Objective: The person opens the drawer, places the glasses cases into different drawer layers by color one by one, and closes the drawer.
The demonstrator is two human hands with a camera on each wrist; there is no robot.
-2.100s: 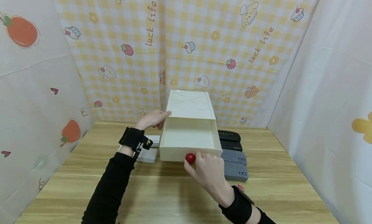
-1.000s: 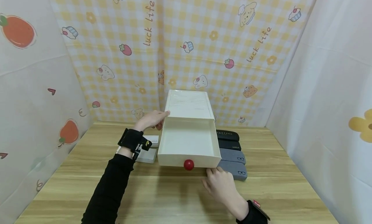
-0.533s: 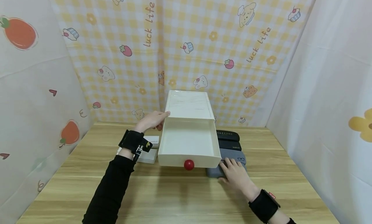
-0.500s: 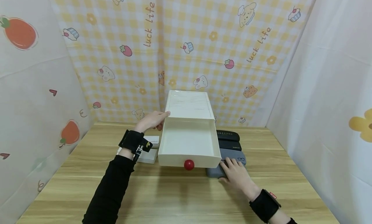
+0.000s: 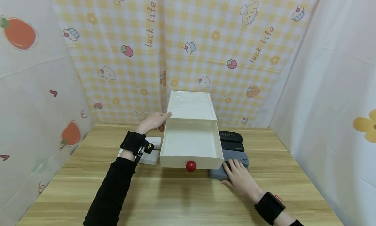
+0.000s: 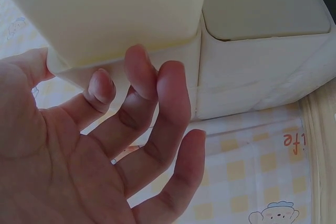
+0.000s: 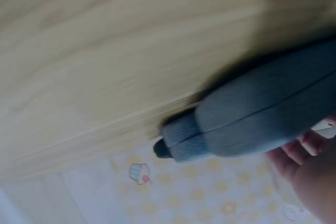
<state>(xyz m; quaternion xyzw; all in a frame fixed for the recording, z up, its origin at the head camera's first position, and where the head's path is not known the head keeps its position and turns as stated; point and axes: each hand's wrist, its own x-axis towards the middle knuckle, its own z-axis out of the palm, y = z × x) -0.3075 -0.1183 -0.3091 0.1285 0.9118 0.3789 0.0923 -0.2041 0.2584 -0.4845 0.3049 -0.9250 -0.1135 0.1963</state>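
Wooden tabletop (image 5: pixel 182 200): one pulled-out drawer (image 5: pixel 191 143), four glasses cases (image 5: pixel 233 155).

A yellow-checked cloth (image 5: pixel 199 30) printed with cupcakes (image 5: pixel 190 47) hangs at 12 o'clock. White curtains stand at 9 (image 5: pixel 38 79) and 3, the latter showing a yellow flower (image 5: pixel 367 125). The wooden table (image 5: pixel 164 203) spreads towards 6, under soft light.

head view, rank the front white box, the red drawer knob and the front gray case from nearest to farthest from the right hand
1. Front gray case: touching the right hand, right of the drawer.
2. Red drawer knob: on the drawer front, left of that hand.
3. Front white box: beyond the drawer, on its left.
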